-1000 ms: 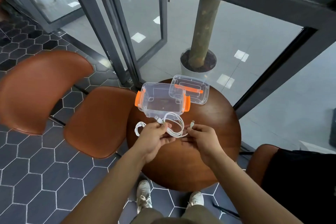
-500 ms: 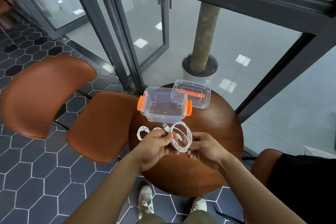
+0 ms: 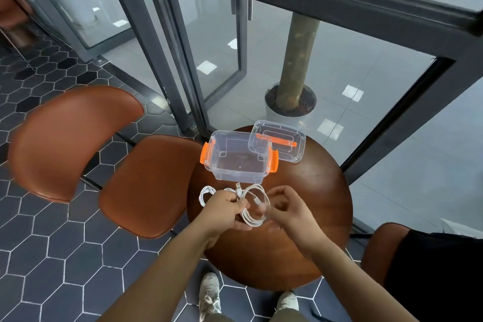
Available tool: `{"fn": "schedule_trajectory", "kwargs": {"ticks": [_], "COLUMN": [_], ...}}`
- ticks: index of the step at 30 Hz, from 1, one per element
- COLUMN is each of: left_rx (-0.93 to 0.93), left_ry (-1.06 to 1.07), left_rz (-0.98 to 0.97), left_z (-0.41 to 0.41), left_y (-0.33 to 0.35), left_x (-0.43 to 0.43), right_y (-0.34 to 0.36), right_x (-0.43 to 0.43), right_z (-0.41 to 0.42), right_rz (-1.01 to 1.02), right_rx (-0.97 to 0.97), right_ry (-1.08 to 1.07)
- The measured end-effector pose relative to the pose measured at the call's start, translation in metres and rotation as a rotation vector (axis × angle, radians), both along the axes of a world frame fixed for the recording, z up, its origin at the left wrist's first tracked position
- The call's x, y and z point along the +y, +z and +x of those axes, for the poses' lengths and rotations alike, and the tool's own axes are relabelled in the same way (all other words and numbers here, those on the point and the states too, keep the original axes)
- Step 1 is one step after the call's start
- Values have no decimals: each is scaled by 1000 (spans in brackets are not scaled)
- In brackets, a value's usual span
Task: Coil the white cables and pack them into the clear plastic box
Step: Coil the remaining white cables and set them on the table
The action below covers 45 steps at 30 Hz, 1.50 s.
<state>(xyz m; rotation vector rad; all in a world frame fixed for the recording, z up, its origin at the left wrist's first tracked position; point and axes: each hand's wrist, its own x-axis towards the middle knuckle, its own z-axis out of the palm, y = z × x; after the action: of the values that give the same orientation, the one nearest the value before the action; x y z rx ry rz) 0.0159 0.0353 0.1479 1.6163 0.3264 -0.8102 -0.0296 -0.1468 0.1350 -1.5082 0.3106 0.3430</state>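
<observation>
At centre frame, the left hand (image 3: 226, 208) grips a nearly coiled white cable (image 3: 254, 206) while the right hand (image 3: 286, 208) pinches its loose end. Another cable (image 3: 206, 194) lies left on the counter (image 3: 308, 191). Beyond, the clear box (image 3: 236, 158) stands empty, so packing remains.

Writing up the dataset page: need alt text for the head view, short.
Seen from above, a person's left hand and right hand hold a coiled white cable over a round wooden table. Beyond it stands an empty clear plastic box with orange latches, lid leaning behind; a second white cable lies left.
</observation>
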Motion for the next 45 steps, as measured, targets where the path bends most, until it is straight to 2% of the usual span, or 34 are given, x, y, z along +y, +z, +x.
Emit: {"fn": "schedule_trajectory", "kwargs": {"ticks": [3,5,11,16,20,22,23,27,28,30,32,36,40,45], "left_rx": [21,24,-14,-18,-30,-20,-9,-99,-138,-201,-242,-286,-332,-508], "left_ry": [4,39,9,13,7,27,45,11,-21,-74,-99,-22,-88,-181], "left_rz": [-13,-12,34,38,87,86,76,79,103,138,162,198,331,502], "left_z": [-4,-5,-8,-8,-8,-7,-6,-4,-4,-5,-6,-8,-7,-14], "left_y": [2,3,1,2,3,5,7,14,13,9,3,1,2,-6], "left_x": [-9,-13,-15,-17,-18,-20,-21,-27,-27,-26,-25,-23,-27,-34], "right_y": [-6,-11,-22,-25,-20,-12,-7,5,5,6,8,8,4,-3], "right_x": [6,8,8,11,15,15,16,14,13,8,3,1,1,-1], "right_z": [0,0,-2,1,-1,-2,-3,12,16,22,24,23,18,19], "right_rz": [-455,-558,-774,-789,-847,-781,-696,-120,22,196,258,352,335,319], "right_rx": [-234,-342,-489,-490,-705,-786,-733,-108,-5,81,114,121,124,266], "right_ry": [23,38,21,-9,6,-10,-90,-631,-679,-689,-653,-593,-531,-437]}}
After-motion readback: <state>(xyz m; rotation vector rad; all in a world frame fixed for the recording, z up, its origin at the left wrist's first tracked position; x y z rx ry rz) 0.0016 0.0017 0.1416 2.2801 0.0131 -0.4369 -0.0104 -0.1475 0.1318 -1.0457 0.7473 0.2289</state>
